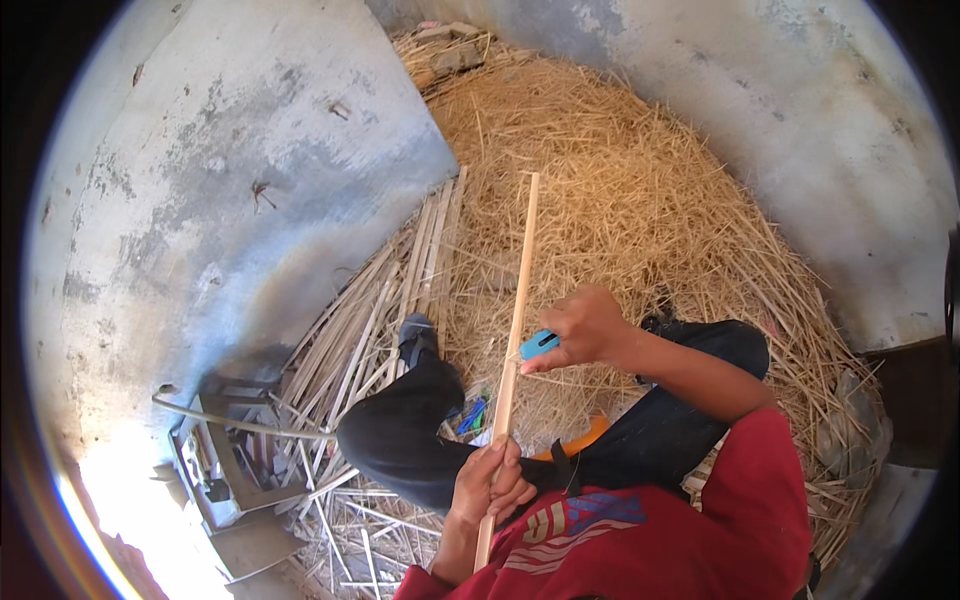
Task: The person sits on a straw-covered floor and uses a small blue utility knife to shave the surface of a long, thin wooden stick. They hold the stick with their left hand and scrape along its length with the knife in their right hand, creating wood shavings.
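A long pale wooden strip point(525, 270) runs from my lap up and away, over the straw. My left hand point(488, 482) is closed around its near part, close to my red shirt. Farther along, my right hand point(583, 325) grips a blue utility knife point(539, 345), the thumb lying along its lower side. The front of the knife is at the strip's right edge, where a small pale curl or chip shows. Whether the blade is cutting into the strip is too small to tell.
Straw and shavings point(620, 180) cover the floor. Long strips point(425, 250) lie along the left wall point(250, 150). A wooden frame point(240, 480) with items in it stands lower left. Between my bent legs lie an orange object point(585, 437) and blue pieces point(472, 415).
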Tool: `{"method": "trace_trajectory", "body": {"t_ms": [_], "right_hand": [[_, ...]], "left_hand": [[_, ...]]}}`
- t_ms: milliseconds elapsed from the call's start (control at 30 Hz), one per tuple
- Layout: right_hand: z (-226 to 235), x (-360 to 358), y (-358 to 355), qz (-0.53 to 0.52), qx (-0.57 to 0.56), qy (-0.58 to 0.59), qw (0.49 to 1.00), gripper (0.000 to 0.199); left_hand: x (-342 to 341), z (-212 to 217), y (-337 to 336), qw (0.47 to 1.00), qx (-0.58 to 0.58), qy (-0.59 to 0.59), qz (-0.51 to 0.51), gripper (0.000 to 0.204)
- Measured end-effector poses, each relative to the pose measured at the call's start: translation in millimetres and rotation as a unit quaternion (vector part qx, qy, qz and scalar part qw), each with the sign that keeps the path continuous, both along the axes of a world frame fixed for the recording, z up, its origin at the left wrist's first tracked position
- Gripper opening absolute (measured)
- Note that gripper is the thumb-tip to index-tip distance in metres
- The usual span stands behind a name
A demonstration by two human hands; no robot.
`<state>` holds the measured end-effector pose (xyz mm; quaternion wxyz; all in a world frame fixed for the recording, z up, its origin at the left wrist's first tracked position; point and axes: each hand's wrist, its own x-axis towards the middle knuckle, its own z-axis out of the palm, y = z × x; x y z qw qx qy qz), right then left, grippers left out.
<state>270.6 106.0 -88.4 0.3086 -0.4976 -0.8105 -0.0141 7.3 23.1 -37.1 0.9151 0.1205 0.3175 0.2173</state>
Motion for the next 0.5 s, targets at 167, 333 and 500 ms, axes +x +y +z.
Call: {"method": "trace_trajectory", "body": {"t_ms": [167, 333, 500], "right_hand": [[-14.7, 38.9, 29.1, -0.178, -0.214, 0.024, 0.96, 0.07], [-4.8, 4.2, 2.8, -0.025, -0.033, 0.04, 0.998, 0.071], [-17.2, 36.0, 39.2, -0.154, -0.154, -0.01, 0.976, 0.077]], "left_hand": [[-2.9, -1.5, -5.6, 0.999, 0.005, 0.026, -0.031, 0.029], [-1.3, -17.6, -3.6, 0.984, -0.088, -0.152, 0.027, 0.032], [0.1, -21.0, -1.1, 0.98, -0.114, -0.157, 0.035, 0.033]]}}
